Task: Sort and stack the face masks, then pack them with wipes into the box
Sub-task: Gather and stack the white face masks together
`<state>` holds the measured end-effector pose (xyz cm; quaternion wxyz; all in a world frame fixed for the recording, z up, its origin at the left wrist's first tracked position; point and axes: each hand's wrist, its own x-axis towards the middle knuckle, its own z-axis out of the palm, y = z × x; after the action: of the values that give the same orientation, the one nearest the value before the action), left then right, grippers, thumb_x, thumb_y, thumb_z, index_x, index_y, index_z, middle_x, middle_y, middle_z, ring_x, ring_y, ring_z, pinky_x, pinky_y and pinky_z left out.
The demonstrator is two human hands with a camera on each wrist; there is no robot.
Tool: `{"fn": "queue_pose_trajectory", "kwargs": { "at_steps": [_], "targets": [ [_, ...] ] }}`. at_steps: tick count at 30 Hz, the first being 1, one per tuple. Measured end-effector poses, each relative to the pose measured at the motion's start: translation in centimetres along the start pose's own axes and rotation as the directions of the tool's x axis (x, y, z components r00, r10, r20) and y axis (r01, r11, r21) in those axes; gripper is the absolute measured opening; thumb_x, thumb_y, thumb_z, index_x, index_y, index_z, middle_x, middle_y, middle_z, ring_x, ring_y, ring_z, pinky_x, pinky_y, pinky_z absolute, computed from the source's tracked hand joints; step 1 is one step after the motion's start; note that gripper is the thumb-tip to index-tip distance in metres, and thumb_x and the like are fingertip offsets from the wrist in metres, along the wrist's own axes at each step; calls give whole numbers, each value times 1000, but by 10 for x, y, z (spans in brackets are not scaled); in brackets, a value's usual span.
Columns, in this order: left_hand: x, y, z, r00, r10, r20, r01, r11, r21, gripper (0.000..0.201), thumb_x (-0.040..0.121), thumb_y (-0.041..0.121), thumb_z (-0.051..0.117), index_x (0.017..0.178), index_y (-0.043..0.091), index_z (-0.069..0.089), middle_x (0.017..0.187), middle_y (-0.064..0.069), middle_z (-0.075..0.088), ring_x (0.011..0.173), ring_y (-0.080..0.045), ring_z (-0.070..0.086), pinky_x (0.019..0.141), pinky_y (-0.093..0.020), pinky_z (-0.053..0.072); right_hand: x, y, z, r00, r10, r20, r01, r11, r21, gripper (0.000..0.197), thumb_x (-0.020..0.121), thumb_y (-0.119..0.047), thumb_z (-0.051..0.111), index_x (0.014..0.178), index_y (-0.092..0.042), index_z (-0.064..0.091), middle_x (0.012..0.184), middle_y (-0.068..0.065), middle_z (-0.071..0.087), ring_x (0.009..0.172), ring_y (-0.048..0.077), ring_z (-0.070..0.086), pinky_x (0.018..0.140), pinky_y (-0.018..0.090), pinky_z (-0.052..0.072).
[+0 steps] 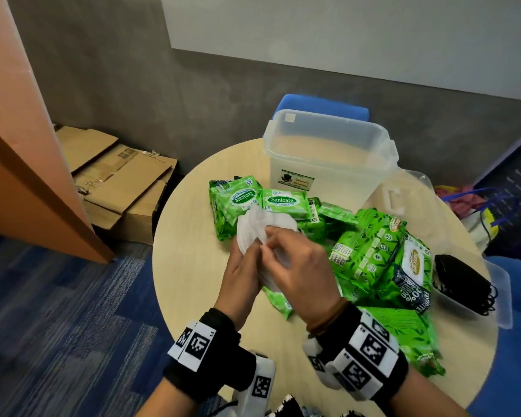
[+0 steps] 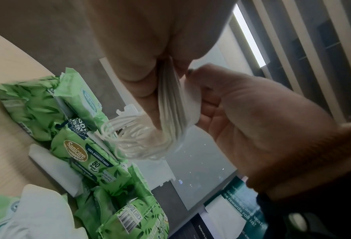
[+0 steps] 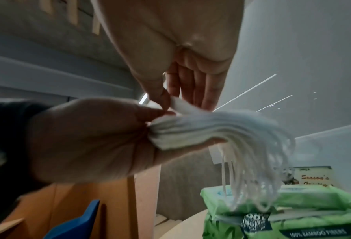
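Both hands hold a stack of white face masks [image 1: 254, 227] above the round table [image 1: 193, 281]. My left hand [image 1: 250, 251] grips the stack [image 3: 201, 129] at one end, and its ear loops [image 2: 129, 137] hang down. My right hand [image 1: 269, 237] pinches the top mask [image 3: 180, 104] between thumb and fingers. Green wipes packs [image 1: 286, 201] lie scattered under and behind the hands. Behind them the clear plastic box [image 1: 343, 179] stands open. A stack of black masks [image 1: 460, 278] lies at the right.
The box's clear lid [image 1: 403, 194] lies right of the box. The black masks rest on a clear tray [image 1: 504, 299] at the table's right edge. A blue chair [image 1: 322, 106] is behind the box. Flattened cardboard [image 1: 118, 182] lies on the floor at left.
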<state>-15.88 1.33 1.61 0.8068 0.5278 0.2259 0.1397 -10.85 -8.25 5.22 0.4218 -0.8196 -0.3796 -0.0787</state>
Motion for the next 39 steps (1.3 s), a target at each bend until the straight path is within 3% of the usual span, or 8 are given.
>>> {"fn": "queue_pose_trajectory", "kwargs": {
  "at_steps": [11, 17, 19, 22, 24, 30, 35, 39],
  "targets": [
    [-1, 6, -3, 996, 87, -35, -89, 994, -70, 36, 97, 34, 50, 124, 13, 58, 117, -10, 69, 110, -24, 66, 89, -30, 53, -17, -1, 29, 994, -104, -34, 99, 988, -114, 19, 83, -19, 51, 78, -9, 66, 110, 11, 69, 109, 27, 62, 95, 35, 44],
    [0, 8, -23, 989, 72, -126, -87, 989, -118, 32, 99, 19, 48, 129, 11, 56, 120, -11, 68, 110, -30, 65, 88, -41, 54, -20, -1, 19, 950, 309, -38, -294, 932, 214, 59, 79, -54, 58, 127, -20, 54, 131, -6, 45, 125, 8, 41, 103, 20, 33],
    [0, 10, -28, 995, 49, -89, -63, 986, -157, 33, 96, 21, 51, 127, 11, 57, 118, -11, 69, 107, -28, 67, 80, -37, 56, -12, 6, 15, 849, 495, 183, -528, 797, 295, 93, 74, -63, 65, 147, -24, 23, 139, -10, 37, 127, 5, 38, 103, 22, 33],
    [0, 11, -32, 999, 28, -28, -32, 988, -152, 39, 84, 20, 59, 121, 10, 61, 116, -12, 70, 103, -27, 67, 80, -37, 57, 1, 19, 15, 592, 518, 617, -785, 201, 585, 99, 71, -42, 75, 148, -30, 14, 140, 1, 49, 115, 26, 58, 88, 48, 52],
    [0, 11, -35, 999, 29, -19, -31, 990, -138, 39, 82, 16, 61, 120, 9, 62, 115, -12, 70, 101, -27, 68, 78, -36, 57, 4, 24, 18, 611, 421, 670, -726, -39, 687, 83, 72, -15, 72, 142, -20, 28, 134, 13, 54, 106, 31, 61, 78, 52, 54],
    [2, -1, -39, 996, -14, -83, 6, 995, -96, 31, 88, 7, 61, 119, 2, 62, 106, -20, 70, 85, -32, 66, 48, -30, 51, 6, 35, 53, 661, 548, 513, -699, 203, 685, 117, 47, -11, 84, 146, -26, 24, 142, 10, 45, 128, 30, 47, 102, 56, 42],
    [5, -9, -47, 985, -53, -167, 38, 995, -91, 31, 88, -1, 61, 118, 5, 64, 113, -16, 70, 97, -30, 68, 75, -42, 57, 9, 56, 28, 617, 535, 577, -784, 355, 510, 79, 74, -15, 78, 141, -18, 36, 123, 11, 59, 100, 27, 65, 78, 43, 57],
    [7, -4, -72, 974, -28, -226, 9, 997, -83, 33, 88, 3, 61, 120, 11, 63, 116, -11, 70, 110, -35, 64, 96, -55, 45, 14, 102, -20, 566, 765, 309, -797, 603, -34, 36, 86, -33, 66, 114, -10, 62, 96, 4, 64, 65, 17, 61, 52, 25, 50]
  ]
}}
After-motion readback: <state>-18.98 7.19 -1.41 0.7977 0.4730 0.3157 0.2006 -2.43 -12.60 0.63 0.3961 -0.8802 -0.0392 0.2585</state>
